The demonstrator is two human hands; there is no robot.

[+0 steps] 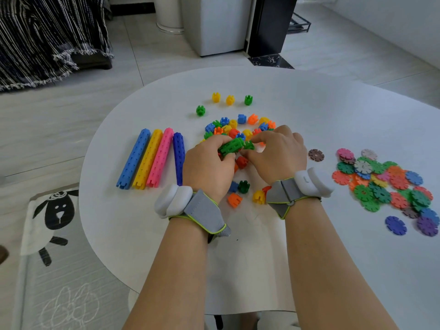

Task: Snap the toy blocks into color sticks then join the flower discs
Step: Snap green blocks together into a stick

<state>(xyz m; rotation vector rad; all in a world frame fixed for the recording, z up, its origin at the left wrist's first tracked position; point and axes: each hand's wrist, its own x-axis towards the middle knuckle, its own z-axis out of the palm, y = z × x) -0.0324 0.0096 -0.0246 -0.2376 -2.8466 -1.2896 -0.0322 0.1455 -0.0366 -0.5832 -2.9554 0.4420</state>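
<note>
My left hand (209, 167) grips a short green stick (230, 146) of snapped blocks above the middle of the white table (309, 110). My right hand (278, 153) pinches a single green block (249, 145) at the stick's right end, touching it. A pile of loose blocks (238, 128) in several colours lies just beyond my hands, and more loose blocks (242, 186) sit between my wrists. Finished sticks lie side by side at the left: light blue (133, 158), yellow (147, 158), pink (160, 157) and dark blue (179, 158). A heap of flower discs (385, 182) is at the right.
Two yellow blocks (222, 98) and two green blocks (248, 100) stand apart at the far side. A brown disc (316, 155) lies alone near my right hand. A sheep-print mat (54, 210) covers the floor at the left; a white cabinet (221, 25) stands beyond the table.
</note>
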